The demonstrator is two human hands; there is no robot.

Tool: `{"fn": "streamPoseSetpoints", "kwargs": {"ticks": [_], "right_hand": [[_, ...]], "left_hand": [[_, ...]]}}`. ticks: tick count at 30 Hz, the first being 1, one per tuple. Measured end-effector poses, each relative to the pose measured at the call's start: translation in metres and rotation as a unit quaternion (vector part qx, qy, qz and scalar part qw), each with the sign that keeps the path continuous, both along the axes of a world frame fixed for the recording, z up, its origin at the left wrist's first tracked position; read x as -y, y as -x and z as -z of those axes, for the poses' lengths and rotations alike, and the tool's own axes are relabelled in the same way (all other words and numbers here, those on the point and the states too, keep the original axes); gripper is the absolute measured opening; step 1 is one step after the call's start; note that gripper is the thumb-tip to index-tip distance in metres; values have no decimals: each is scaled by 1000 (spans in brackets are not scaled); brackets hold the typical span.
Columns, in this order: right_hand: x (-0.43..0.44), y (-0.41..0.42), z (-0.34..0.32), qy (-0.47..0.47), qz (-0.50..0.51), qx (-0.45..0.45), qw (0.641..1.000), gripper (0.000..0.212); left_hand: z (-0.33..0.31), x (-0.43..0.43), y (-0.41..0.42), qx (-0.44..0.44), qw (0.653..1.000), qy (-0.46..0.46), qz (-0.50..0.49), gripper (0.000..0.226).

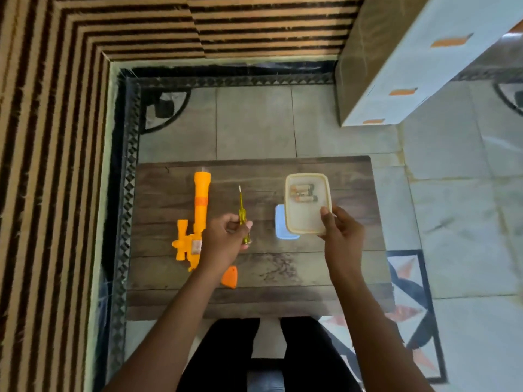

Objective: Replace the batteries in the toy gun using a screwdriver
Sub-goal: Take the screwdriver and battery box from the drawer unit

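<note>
My left grip [223, 236] pinches the screwdriver [242, 219]; my right grip [341, 230] holds the container [308, 219] of batteries [302, 192]. The toy gun [198, 210] lies on the surface [351, 267], apparently unopened. All steps appear outstanding.

On the dark wooden table [325, 278], the left hand [223, 240] grips the yellow-handled screwdriver [243, 219], its tip aimed toward 12 o'clock. At its 9 o'clock lies the orange toy gun [199, 205], barrel toward 12. At 3 o'clock, the right hand [342, 236] holds a translucent container [307, 219] with batteries [302, 192] inside, above a pale lid [281, 224].
</note>
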State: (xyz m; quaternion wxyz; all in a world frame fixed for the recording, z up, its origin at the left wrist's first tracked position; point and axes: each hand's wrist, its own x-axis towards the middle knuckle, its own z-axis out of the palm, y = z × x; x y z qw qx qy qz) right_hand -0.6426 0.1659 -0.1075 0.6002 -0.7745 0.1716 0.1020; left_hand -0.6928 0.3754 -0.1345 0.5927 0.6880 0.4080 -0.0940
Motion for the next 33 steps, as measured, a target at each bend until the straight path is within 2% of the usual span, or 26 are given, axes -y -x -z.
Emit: {"fn": "streamPoseSetpoints", "kwargs": {"ticks": [2,7,12,23,27,31,33], "right_hand": [[12,-7,44,26,4,9,1000,21],[40,-26,134,66,8,65,996,29],[46,-24,188,52,51,119,990,25],[34,3,228,-39,127,188,973,24],[39,12,232,-47,151,204,966,23],[57,26,226,-49,122,191,973,29],[64,36,223,-17,115,189,975,30]], "left_hand": [[41,5,-6,-7,1000,-2,6,5],[131,16,-15,-6,1000,-28,10,15],[179,23,-13,28,998,-57,23,16],[205,24,-7,107,991,-82,13,12],[202,25,-3,132,988,-85,9,11],[187,33,23,177,979,-100,-3,12],[191,41,37,153,981,-115,15,12]]}}
